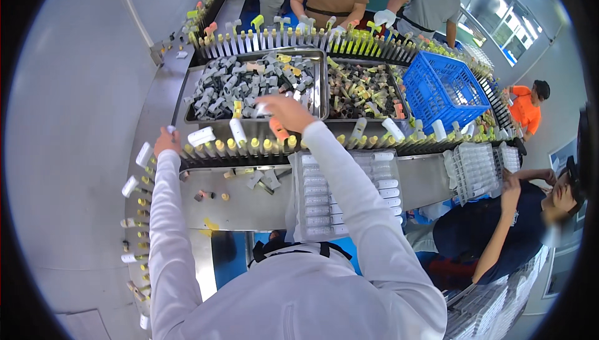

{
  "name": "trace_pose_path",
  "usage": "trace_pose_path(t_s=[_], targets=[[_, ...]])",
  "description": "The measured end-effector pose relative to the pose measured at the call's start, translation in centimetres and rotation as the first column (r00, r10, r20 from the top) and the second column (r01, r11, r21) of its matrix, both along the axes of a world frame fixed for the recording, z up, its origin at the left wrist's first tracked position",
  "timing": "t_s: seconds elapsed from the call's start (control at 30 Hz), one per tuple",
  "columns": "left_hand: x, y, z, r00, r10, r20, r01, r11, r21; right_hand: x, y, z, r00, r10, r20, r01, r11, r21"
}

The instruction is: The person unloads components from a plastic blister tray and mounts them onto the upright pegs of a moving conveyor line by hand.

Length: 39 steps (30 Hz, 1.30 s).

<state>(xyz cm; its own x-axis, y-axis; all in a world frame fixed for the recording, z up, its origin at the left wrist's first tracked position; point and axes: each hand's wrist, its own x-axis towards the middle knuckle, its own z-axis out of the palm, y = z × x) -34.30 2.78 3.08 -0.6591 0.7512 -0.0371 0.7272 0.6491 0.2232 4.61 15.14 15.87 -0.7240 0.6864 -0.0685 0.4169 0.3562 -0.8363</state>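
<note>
At the left end of the near row of yellow-tipped pegs [267, 145], my left hand [167, 142] is closed around a small pale thing, mostly hidden by the fingers. My right hand [290, 114] is over the near edge of a metal tray [321, 84] heaped with grey plastic parts [228, 87]. Its fingers are closed on a white plastic piece [264, 109], partly covered. Just below that hand, an orange part [278, 129] sits on a peg. White caps [237, 130] stand tilted on other pegs nearby.
A second tray [368, 118] holds small dark and yellow pieces, beside a blue crate [437, 90]. Near my body is a clear blister tray [318, 202] with white caps. Loose parts [265, 181] lie on the metal table. Several co-workers stand across and to the right.
</note>
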Motion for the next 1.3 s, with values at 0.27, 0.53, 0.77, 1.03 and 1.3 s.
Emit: trace_pose_path(t_s=[0.27,0.53,0.77,1.03,1.3], targets=[[-2.4,-8.1,-4.0,0.948,0.289,-0.135,-0.13,0.736,0.665,-4.5,0.4,-1.5,0.795,0.563,0.227,-0.585,0.81,0.037],[26.1,-16.0,-2.5,0.611,-0.708,0.355,0.42,0.669,0.613,-8.0,-8.3,-6.9,0.99,-0.011,0.143,-0.088,0.744,0.663],[43.1,-10.5,-0.8,0.075,-0.961,0.266,0.877,0.19,0.44,0.2,-15.4,-0.3,0.979,0.002,-0.205,0.095,0.882,0.462],[52.4,-13.9,0.6,0.055,-0.998,0.031,0.944,0.062,0.323,37.6,-22.0,-8.3,0.574,-0.813,0.098,0.456,0.416,0.787],[55.7,-15.0,3.4,0.235,-0.971,-0.045,0.946,0.218,0.24,40.0,-22.2,-6.1,0.597,-0.761,0.255,0.48,0.593,0.647]])
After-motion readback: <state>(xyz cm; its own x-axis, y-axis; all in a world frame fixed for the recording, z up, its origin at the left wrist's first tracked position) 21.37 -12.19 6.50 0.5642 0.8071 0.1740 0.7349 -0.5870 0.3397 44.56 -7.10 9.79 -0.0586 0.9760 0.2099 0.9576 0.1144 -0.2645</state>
